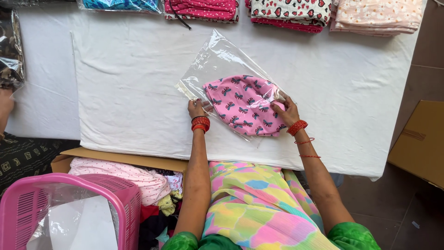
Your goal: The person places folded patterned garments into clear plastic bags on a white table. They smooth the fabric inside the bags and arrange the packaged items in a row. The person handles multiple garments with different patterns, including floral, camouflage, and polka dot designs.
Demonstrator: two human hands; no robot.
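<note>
head view is looking straight down at my two bare hands working on the white cloth-covered table (129, 106). my left hand (197, 109) is pinching the near edge of the clear plastic bag (217, 62), fingers pressed together on the film at the bag's mouth. my right hand (287, 111) is lying on the folded pink fabric piece with dark butterfly print (243, 106), fingers spread flat over its right end. the fabric is sitting partly inside the bag, near the middle of the table and just in front of me, with its lower right corner appearing to be poking out past the film.

red bangles (200, 123) are crowding both my wrists. folded printed garments (291, 11) are lining the far edge of the table, well apart from my hands. a pink plastic basket (69, 208) and a brown cardboard box of mixed clothes (125, 159) are standing at my left side, and another cardboard box (418, 141) is resting on the floor to my right.

what i am judging as risky: the film is thin and slippery, so if my left pinch is loosening, the mouth could be closing and the fabric bunching at the opening. pushing unevenly with my right hand could be unfolding the neat fold or creasing the bag. a bangle could be snagging the film and tearing it.
</note>
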